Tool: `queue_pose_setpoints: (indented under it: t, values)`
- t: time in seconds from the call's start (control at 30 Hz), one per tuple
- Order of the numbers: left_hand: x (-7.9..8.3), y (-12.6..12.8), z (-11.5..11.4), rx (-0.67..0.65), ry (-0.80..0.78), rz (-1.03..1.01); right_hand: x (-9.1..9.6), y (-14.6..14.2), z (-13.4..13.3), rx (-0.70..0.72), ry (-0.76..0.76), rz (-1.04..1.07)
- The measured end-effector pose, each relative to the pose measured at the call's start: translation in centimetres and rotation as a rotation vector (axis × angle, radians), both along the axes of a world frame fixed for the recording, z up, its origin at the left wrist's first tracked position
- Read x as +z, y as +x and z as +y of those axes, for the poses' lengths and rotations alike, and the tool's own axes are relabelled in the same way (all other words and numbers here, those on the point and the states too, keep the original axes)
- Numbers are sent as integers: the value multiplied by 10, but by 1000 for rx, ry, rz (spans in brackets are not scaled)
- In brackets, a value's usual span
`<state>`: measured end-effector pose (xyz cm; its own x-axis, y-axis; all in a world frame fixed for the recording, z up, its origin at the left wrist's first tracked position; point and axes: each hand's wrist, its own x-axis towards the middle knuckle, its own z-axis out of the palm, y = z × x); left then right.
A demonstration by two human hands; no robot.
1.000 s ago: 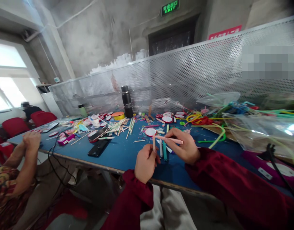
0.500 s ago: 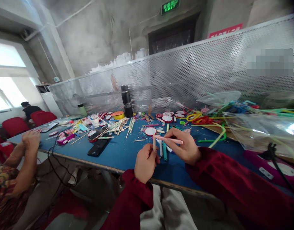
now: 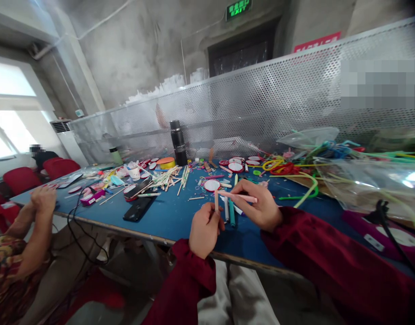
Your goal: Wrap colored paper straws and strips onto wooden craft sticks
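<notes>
A rough grey wall [image 3: 136, 54], smeared low down with white paint [image 3: 176, 81], rises behind the perforated metal screen [image 3: 248, 108] backing the blue tabletop [image 3: 175, 219]. Over there a green exit sign [image 3: 239, 9] glows above a dark doorway [image 3: 243, 50] — a red banner [image 3: 317, 42] to its right. Off to my left, daylight whitens the window [image 3: 11, 81] beyond red chairs [image 3: 22, 174].

Partition [image 3: 248, 106] behind the table [image 3: 180, 219], flask [image 3: 178, 144] standing before it. On the table: phone [image 3: 138, 209] left of the left hand [image 3: 204, 230], bag [image 3: 370, 187] right of the right hand [image 3: 260, 205], markers [image 3: 232, 215] between the two.
</notes>
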<state>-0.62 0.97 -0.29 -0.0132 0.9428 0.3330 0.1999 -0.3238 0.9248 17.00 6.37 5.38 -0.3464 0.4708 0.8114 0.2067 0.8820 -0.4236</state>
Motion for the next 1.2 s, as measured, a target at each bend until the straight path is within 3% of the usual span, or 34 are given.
queue_pose_setpoints:
  t: [1.2]
  values:
    - [1,-1,0,-8,-14,12,3,-1,-3,-15,-24,-5]
